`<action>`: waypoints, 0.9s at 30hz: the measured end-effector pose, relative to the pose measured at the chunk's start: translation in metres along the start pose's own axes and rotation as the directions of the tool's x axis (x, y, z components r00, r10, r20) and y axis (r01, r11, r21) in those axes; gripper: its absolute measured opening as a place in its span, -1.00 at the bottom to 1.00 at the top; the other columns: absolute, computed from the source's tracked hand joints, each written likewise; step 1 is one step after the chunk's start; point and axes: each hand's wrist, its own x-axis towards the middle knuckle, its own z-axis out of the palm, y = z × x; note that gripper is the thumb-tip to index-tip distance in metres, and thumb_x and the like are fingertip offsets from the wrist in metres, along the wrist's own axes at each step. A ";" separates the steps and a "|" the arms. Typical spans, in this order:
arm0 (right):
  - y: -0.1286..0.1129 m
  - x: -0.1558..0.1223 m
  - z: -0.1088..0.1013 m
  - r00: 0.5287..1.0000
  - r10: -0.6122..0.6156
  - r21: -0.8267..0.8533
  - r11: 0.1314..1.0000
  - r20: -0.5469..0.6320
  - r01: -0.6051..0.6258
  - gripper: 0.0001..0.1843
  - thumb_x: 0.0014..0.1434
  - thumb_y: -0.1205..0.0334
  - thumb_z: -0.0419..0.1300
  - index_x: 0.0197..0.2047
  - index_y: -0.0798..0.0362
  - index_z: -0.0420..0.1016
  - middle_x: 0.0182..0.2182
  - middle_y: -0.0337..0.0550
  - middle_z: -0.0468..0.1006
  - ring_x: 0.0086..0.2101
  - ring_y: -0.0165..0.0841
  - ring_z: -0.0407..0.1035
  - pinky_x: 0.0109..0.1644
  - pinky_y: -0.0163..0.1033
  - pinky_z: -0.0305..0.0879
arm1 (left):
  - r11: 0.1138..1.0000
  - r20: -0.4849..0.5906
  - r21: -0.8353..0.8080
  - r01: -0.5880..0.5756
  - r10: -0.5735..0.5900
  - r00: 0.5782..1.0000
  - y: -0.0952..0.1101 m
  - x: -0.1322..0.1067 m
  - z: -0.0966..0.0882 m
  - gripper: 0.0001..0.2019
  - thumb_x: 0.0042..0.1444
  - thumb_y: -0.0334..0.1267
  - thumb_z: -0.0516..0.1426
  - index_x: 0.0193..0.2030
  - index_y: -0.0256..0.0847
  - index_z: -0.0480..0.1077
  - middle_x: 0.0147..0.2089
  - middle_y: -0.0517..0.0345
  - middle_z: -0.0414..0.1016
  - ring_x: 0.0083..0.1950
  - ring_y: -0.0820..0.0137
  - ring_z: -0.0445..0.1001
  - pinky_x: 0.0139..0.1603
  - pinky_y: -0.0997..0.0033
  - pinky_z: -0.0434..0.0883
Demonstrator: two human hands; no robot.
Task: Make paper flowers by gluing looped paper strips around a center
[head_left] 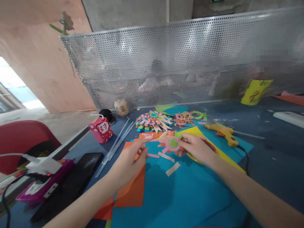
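Note:
My right hand pinches a paper flower by its right edge. The flower has a round green centre, pink petals and orange tips behind them. To its left, my left hand has its fingers curled together, with a pink paper strip at the fingertips. Two pale paper strips lie below the flower on a large blue paper sheet. Orange sheets are under my left hand. Beyond my hands sits a larger fringed paper flower in several colours.
A yellow glue gun with a cord lies at right, and clear glue sticks at left. Near the left edge are a pink drink carton, a black phone and a power strip. A perforated metal screen stands behind.

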 end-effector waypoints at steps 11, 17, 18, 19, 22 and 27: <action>-0.006 -0.005 -0.003 0.986 -0.108 -0.322 0.945 -0.127 0.062 -0.85 0.08 0.20 0.00 -0.50 -0.01 0.14 -0.66 -0.33 0.37 -0.56 -0.37 0.35 -0.45 -0.31 0.14 | 0.946 0.220 0.280 -0.166 0.105 0.970 -0.015 0.005 0.014 -0.45 0.07 -0.24 0.04 0.22 -0.15 0.04 -0.03 0.08 0.49 0.06 0.17 0.35 0.07 0.13 0.22; -0.007 -0.007 -0.007 0.946 -0.284 -0.669 0.735 -0.155 0.111 -0.82 0.16 0.19 -0.07 -0.36 0.00 0.32 -0.54 -0.21 0.45 -0.52 -0.36 0.32 -0.47 -0.32 0.08 | 0.905 0.265 0.355 -0.235 0.144 0.953 -0.012 0.003 0.019 -0.44 0.11 -0.29 -0.02 0.27 -0.12 -0.05 0.04 0.09 0.44 0.01 0.12 0.36 0.01 0.10 0.22; -0.007 -0.007 -0.007 0.944 -0.296 -0.699 0.706 -0.144 0.114 -0.81 0.17 0.20 -0.07 -0.32 -0.01 0.35 -0.51 -0.18 0.47 -0.50 -0.35 0.34 -0.46 -0.31 0.09 | 0.906 0.265 0.355 -0.231 0.140 0.954 -0.013 0.003 0.019 -0.44 0.11 -0.30 -0.02 0.27 -0.12 -0.05 0.03 0.10 0.45 0.01 0.12 0.37 0.01 0.10 0.22; -0.007 -0.006 -0.007 0.942 -0.306 -0.722 0.682 -0.137 0.117 -0.79 0.17 0.21 -0.07 -0.28 -0.01 0.38 -0.47 -0.16 0.50 -0.47 -0.33 0.36 -0.44 -0.31 0.10 | 0.910 0.267 0.346 -0.226 0.136 0.954 -0.013 0.004 0.019 -0.44 0.11 -0.32 -0.02 0.27 -0.12 -0.06 0.02 0.10 0.46 0.01 0.12 0.36 0.01 0.11 0.22; -0.006 -0.005 -0.007 0.943 -0.313 -0.758 0.641 -0.110 0.124 -0.75 0.18 0.22 -0.07 -0.22 -0.02 0.42 -0.36 -0.11 0.54 -0.38 -0.27 0.41 -0.40 -0.28 0.14 | 0.934 0.266 0.295 -0.202 0.123 0.956 -0.015 0.005 0.018 -0.46 0.10 -0.37 -0.02 0.25 -0.12 -0.02 -0.06 0.14 0.52 0.03 0.16 0.36 0.03 0.16 0.21; -0.004 -0.004 -0.006 0.953 -0.293 -0.768 0.627 -0.079 0.129 -0.72 0.18 0.21 -0.06 -0.17 -0.03 0.45 -0.25 -0.09 0.55 -0.28 -0.22 0.43 -0.33 -0.25 0.22 | 0.974 0.252 0.189 -0.122 0.072 0.965 -0.014 0.010 0.015 -0.45 0.06 -0.41 -0.02 0.22 -0.07 0.02 -0.16 0.18 0.55 -0.07 0.26 0.43 -0.02 0.27 0.26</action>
